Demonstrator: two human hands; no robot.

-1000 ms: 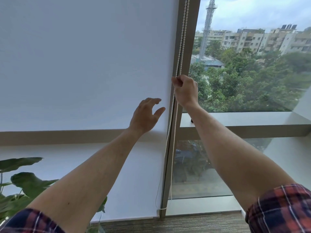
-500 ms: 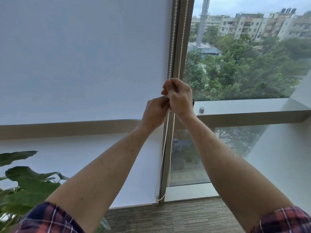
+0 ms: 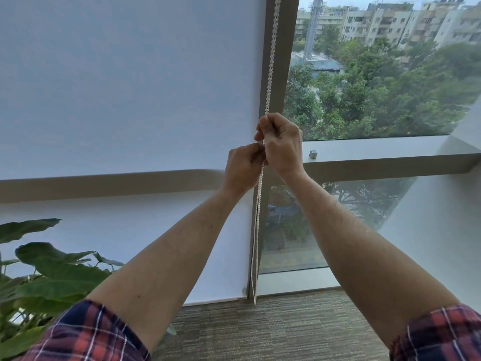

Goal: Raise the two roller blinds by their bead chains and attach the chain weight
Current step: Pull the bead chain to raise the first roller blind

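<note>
A white roller blind point(image 3: 130, 87) covers the left window down to near the floor. Its white bead chain point(image 3: 270, 61) hangs in a loop along the grey window post point(image 3: 282, 61), with the loop's bottom just above the floor. My right hand point(image 3: 282, 142) grips the chain at sill height. Just below and to the left of it, my left hand point(image 3: 243, 168) pinches the same chain. The two hands touch. A small silver cylinder point(image 3: 313, 154) stands on the window sill point(image 3: 390, 149), right of my right hand. The right window has no blind showing over its glass.
A large-leaved green plant point(image 3: 46, 277) stands at the lower left, close to my left forearm. Striped carpet point(image 3: 273, 329) runs up to the window base. An angled white wall point(image 3: 442, 230) closes in on the right.
My left hand came off the blind and took hold of the chain under my right hand. Both hands have come down along the chain. The view tilted downwards.
</note>
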